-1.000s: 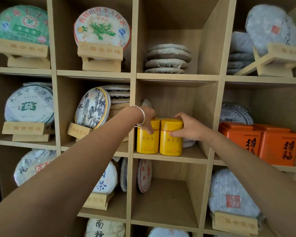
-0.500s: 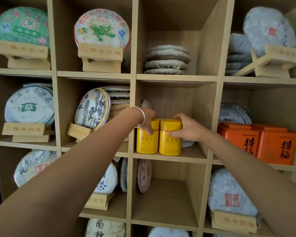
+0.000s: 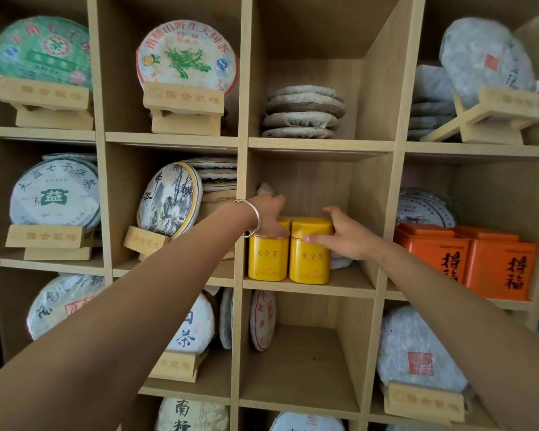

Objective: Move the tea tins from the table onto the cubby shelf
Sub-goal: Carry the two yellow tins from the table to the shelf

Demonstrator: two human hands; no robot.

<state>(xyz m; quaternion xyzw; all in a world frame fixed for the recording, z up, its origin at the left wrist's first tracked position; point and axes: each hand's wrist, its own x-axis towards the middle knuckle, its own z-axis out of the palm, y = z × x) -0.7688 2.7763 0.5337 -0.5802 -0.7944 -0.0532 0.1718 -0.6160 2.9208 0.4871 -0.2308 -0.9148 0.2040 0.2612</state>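
Cubby shelf (image 3: 321, 147): pale wood-grain board, matt, smooth. Two yellow tea tins (image 3: 288, 259) in its centre compartment: metal by appearance, satin sheen, smooth, printed characters on the fronts. Orange tins (image 3: 467, 259), one compartment right of the yellow tins: same smooth semi-gloss finish. Tea cakes (image 3: 302, 112) stacked in the compartment above the yellow tins: wrapped in creased, matt paper. Display stands (image 3: 184, 99): light bare wood, engraved. Bangle (image 3: 251, 217) on the left wrist: polished, shiny metal.

Left hand (image 3: 269, 217), right hand (image 3: 344, 236) gripping yellow tins (image 3: 309, 259) in cubby (image 3: 308, 283).
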